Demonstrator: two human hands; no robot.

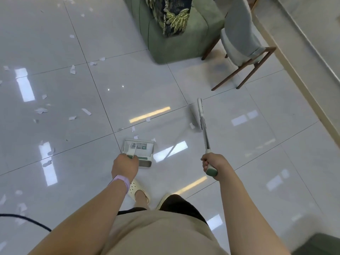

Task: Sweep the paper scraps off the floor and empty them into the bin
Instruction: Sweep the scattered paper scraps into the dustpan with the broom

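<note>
My left hand (125, 165) grips the handle of a white dustpan (145, 146) that stands on the glossy tile floor in front of my feet. My right hand (211, 163) is closed on the green grip of a white broom (199, 115), whose head rests on the floor to the right of the pan, with one scrap (191, 125) beside it. White paper scraps (72, 69) lie scattered over the left half of the floor. A few small scraps (133, 129) lie just beyond the pan's mouth. No bin is in view.
A green upholstered seat (176, 41) with a leaf-print cushion stands at the top centre. A grey chair with wooden legs (241, 43) is to its right, next to a pale wall ledge. A black cable (27, 220) crosses the floor at the lower left.
</note>
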